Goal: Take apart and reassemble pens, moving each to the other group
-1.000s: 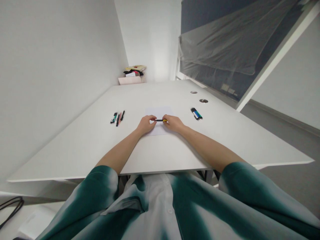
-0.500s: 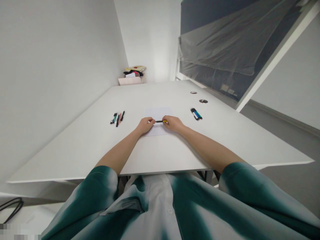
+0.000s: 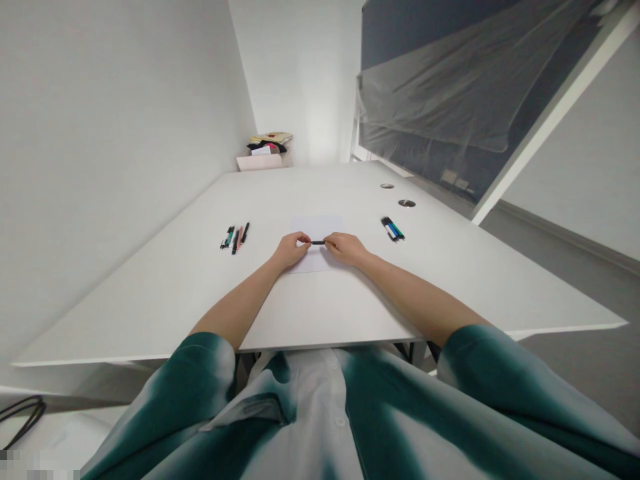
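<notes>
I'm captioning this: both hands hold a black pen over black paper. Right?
Not quite: in the head view, the sheet of paper is white, not black. The left hand and right hand do hold the black pen over it.

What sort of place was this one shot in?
Probably an office or workroom, though that's a guess. It shows a large white table beside a plain pale wall, pens grouped on the tabletop, and a dark panel partly covered by clear plastic sheeting.
</notes>
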The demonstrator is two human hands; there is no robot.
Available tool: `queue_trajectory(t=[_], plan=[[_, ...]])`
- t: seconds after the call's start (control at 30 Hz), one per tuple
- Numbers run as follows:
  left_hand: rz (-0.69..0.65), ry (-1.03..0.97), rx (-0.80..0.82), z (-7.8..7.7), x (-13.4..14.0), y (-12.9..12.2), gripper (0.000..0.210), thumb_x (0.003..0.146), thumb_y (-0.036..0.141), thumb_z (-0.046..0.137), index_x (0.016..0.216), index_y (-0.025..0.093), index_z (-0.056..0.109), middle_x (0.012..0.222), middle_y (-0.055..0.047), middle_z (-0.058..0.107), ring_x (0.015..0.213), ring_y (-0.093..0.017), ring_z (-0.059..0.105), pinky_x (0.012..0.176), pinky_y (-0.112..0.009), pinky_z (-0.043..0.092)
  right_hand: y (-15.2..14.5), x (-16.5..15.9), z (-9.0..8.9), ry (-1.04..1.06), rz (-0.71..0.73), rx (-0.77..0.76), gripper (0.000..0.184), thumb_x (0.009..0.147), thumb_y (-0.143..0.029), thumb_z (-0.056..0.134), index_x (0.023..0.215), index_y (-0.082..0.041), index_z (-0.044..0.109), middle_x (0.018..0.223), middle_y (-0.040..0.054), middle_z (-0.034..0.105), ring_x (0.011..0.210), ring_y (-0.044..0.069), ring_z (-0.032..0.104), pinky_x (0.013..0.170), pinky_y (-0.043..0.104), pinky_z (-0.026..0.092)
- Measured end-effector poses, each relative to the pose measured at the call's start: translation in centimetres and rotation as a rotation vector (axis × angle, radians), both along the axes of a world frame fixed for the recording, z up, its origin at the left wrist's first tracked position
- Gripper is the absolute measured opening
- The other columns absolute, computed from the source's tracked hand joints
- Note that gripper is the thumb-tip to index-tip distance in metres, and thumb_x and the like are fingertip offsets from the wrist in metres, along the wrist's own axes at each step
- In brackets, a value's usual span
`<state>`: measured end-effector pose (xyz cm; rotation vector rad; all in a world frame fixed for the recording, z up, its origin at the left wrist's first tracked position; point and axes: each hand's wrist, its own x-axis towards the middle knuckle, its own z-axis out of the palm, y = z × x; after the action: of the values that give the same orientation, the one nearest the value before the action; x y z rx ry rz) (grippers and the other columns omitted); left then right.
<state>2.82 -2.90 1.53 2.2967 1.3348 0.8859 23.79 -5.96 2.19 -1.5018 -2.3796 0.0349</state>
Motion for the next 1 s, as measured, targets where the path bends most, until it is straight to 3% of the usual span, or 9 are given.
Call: queue_trajectory(t=[0.2,0.4,0.57,1.0], plan=[[-0.005,-0.014,0.006,-0.19,0.06,0.05,0.016,0.08,0.024,0.06,0.09,0.018,0.069,0.095,-0.005,0.074,0.093,-0.02,0.067,0.095,-0.037,0.05,0.26,0.01,-0.23,0.02,-0.054,-0.038,0.038,0.093,-0.028,0.054,0.13,-0.02,0.054,0.106,0.0079,0.073,0.096,0.021,0.066,0.077,0.028,0.044],[0.024,-0.03,0.002,-0.33,0.07,0.08,0.021,0.082,0.03,0.058,0.095,0.018,0.07,0.098,-0.006,0.074,0.093,-0.02,0.067,0.093,-0.035,0.051,0.38,0.06,-0.12,0.009,-0.062,-0.026,0.026,0.092,-0.02,0.051,0.116,-0.022,0.059,0.108,0.0076,0.073,0.093,0.021,0.066,0.074,0.027,0.042],[0.018,0.047,-0.048,-0.28,0.01,0.01,0.032,0.09,0.037,0.048,0.086,0.017,0.073,0.089,-0.006,0.075,0.087,-0.021,0.067,0.084,-0.032,0.051,0.37,0.05,0.02,0.017,-0.053,-0.007,0.026,0.091,-0.02,0.052,0.116,-0.021,0.06,0.109,0.0081,0.072,0.096,0.021,0.065,0.076,0.027,0.042],[-0.004,0.003,-0.001,-0.09,0.1,-0.33,0.018,0.08,0.025,0.059,0.093,0.018,0.07,0.097,-0.005,0.074,0.094,-0.02,0.066,0.094,-0.036,0.051,0.42,0.27,-0.11,-0.027,0.022,0.042,0.029,0.098,-0.023,0.045,0.111,-0.02,0.07,0.108,0.0092,0.071,0.103,0.021,0.062,0.087,0.029,0.043]])
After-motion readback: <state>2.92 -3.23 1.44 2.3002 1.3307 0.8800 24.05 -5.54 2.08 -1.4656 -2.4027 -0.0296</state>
